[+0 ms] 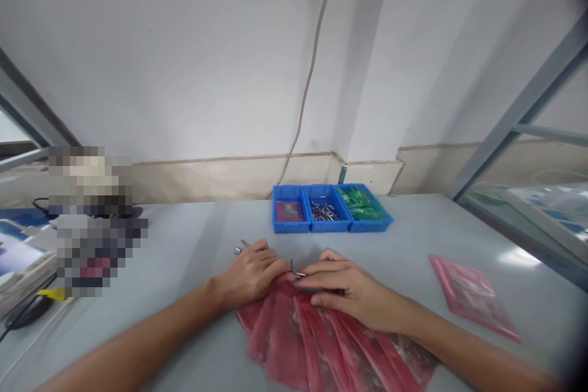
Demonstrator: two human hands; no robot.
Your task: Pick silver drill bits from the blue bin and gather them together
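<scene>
Several pink plastic bags (287,343) lie fanned out on the table in front of me. My left hand (255,272) is curled, with its thumb and fingertips at the top edge of a bag. Small metal pins (237,250) stick out past its far side; I cannot tell whether they lie on the table or sit in the fingers. My right hand (351,291) reaches in from the right, fingers pinched on the same bag edge. Between the fingertips of both hands, short metal pins (299,275) show at the bag's mouth. The hands partly hide the bag tops.
Three blue bins stand in a row near the wall: one with a pink packet (289,211), one with metal pins (324,211), one with green bags (362,203). A filled pink bag (475,294) lies right. Cables (32,312) and a blurred-out person are at left.
</scene>
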